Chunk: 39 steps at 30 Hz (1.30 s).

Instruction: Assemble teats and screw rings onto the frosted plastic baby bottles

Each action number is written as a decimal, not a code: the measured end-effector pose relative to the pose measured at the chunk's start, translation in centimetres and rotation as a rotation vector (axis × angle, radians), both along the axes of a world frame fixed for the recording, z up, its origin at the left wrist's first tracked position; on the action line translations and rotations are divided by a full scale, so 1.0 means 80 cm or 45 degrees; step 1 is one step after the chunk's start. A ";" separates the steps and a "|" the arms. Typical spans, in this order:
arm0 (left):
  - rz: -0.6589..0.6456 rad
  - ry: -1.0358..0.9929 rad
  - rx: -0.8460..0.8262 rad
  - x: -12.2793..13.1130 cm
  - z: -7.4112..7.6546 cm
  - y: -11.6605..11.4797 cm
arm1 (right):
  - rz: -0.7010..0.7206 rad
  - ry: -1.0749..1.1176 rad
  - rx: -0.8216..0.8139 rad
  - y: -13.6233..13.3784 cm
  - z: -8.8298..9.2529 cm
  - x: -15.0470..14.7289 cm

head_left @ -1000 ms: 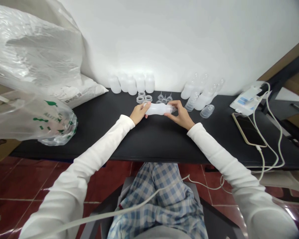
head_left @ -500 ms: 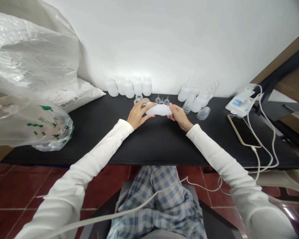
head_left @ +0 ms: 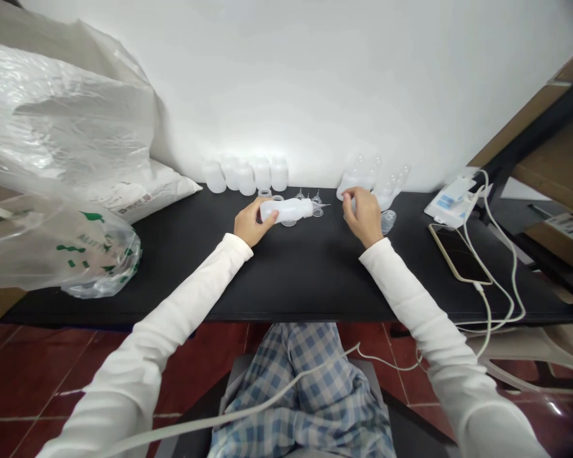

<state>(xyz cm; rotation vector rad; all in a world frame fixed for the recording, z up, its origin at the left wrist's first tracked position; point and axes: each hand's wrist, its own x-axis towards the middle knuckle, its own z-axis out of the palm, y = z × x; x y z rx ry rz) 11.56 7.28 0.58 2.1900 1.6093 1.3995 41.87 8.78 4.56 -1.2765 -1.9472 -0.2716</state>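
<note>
My left hand [head_left: 253, 222] is wrapped around a white plastic bottle [head_left: 286, 210], which lies sideways above the table with its neck pointing right. A clear pointed tip shows just past the neck; I cannot tell whether it is fitted to the bottle or behind it. Clear nozzle pieces [head_left: 318, 198] and clear rings [head_left: 264, 193] are on the table around the bottle. My right hand [head_left: 364, 213], with fingers bent together, is in front of the white bottles with clear domed caps [head_left: 386, 187]. What its fingers hold, if anything, is hidden. A clear cap [head_left: 388, 220] lies beside it.
Several white bottles without caps [head_left: 246, 176] stand along the wall. On the left are a white plastic sack [head_left: 100, 121] and a clear bag with green print [head_left: 95, 254]. A phone [head_left: 459, 253] with cables and a white packet [head_left: 451, 200] lie on the right of the black table [head_left: 291, 286].
My right hand has let go of the bottle and moved right to the capped bottles. My left hand keeps the bottle, now with its neck showing. The view has shifted slightly.
</note>
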 end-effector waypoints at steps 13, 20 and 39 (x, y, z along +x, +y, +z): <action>0.073 -0.494 -0.232 0.007 -0.001 0.007 | -0.825 -0.209 -0.926 -0.030 0.059 0.076; 0.045 -0.496 -0.262 0.008 0.001 0.006 | -0.808 -0.228 -0.861 -0.026 0.062 0.080; -0.138 -0.605 -0.211 0.011 0.000 0.003 | 0.541 0.312 -0.173 -0.015 -0.007 -0.017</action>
